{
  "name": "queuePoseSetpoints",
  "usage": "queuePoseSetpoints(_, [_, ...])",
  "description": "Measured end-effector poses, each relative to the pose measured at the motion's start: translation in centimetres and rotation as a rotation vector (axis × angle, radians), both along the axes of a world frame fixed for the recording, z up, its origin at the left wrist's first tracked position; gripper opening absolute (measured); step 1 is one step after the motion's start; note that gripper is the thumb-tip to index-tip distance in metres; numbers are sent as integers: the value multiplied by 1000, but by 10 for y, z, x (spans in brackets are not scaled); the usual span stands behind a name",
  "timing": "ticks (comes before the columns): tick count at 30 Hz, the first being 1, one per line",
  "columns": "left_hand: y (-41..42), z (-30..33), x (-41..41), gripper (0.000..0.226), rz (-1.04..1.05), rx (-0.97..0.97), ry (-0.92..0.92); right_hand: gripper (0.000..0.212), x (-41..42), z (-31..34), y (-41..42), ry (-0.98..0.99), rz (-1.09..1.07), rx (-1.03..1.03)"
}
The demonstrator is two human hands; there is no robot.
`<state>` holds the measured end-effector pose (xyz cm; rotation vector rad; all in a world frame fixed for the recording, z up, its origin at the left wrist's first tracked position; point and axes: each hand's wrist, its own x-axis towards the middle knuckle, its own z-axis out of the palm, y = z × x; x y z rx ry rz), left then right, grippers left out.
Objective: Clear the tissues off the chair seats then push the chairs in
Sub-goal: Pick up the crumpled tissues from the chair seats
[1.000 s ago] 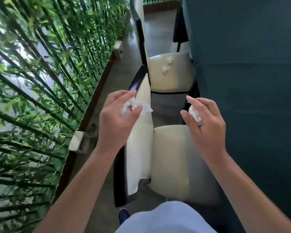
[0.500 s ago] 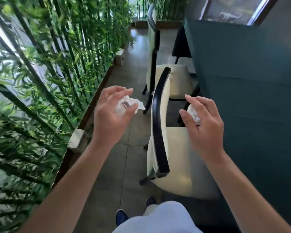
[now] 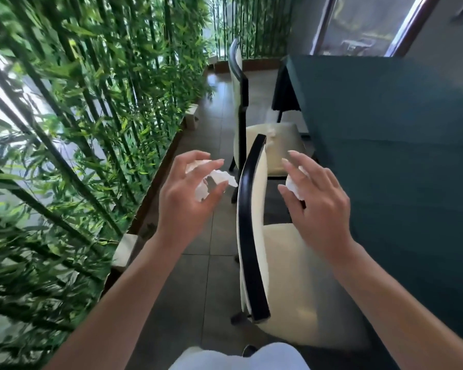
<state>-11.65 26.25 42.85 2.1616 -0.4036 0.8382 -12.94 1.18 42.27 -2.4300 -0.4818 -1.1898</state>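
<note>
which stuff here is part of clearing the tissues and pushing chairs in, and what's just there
Part of the job:
crumpled white tissue in left hand
white tissue wad in right hand
near cream chair
far cream chair, tissue on its seat

Just there:
dark green tablecloth
bamboo screen

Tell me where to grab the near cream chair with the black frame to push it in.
Grip the curved black top rail of the near cream chair, coming from behind its backrest, the left side. The rail is exposed and faces away from the green-clothed table.
</note>
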Motion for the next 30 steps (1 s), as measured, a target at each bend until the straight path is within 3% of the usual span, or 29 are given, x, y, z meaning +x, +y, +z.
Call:
queuePoseSetpoints(19, [117,-11,169,40,-297,-30,129,35,102,0,122,72,-318,2])
queuePoseSetpoints(30, [92,-23,267,38,-379,-20,142,34,179,-5,107,55,-381,56])
